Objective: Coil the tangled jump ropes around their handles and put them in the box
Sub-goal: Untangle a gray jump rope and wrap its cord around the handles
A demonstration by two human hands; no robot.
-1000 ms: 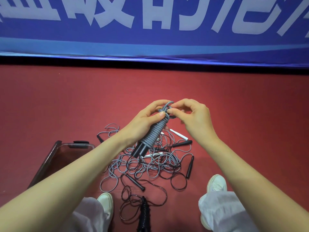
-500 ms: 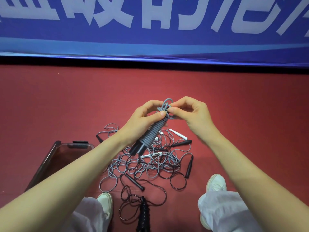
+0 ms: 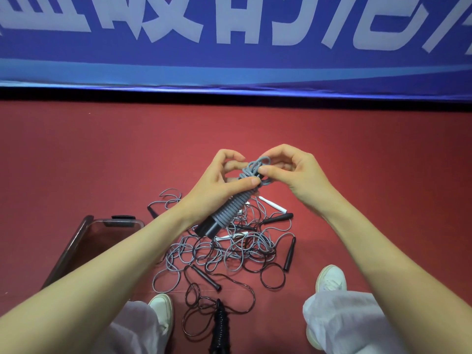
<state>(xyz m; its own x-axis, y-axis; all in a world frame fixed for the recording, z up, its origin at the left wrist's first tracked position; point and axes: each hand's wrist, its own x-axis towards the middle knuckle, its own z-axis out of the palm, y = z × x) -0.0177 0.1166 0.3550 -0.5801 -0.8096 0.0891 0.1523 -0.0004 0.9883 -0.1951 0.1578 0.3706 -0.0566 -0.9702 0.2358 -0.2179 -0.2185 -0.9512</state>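
My left hand (image 3: 217,185) grips a grey jump rope (image 3: 233,209) coiled tightly round its black handles, tilted with the handle ends pointing down-left. At the top of the coil, my right hand (image 3: 291,175) pinches the loose grey loops between thumb and fingers. Below my hands a tangle of grey and black ropes (image 3: 229,251) with several black handles lies on the red floor. A black coiled rope (image 3: 220,328) lies between my feet. The clear plastic box (image 3: 84,246) sits at the left, partly hidden by my left forearm.
A blue banner wall (image 3: 229,47) with white characters runs across the far side. My white shoes (image 3: 330,279) and light trousers frame the rope pile. A white handle (image 3: 272,204) lies under my right hand. Red floor stretches to left and right.
Both hands have lifted the coiled grey rope slightly higher. The right hand's fingers have shifted on the loose loops at the coil's top.
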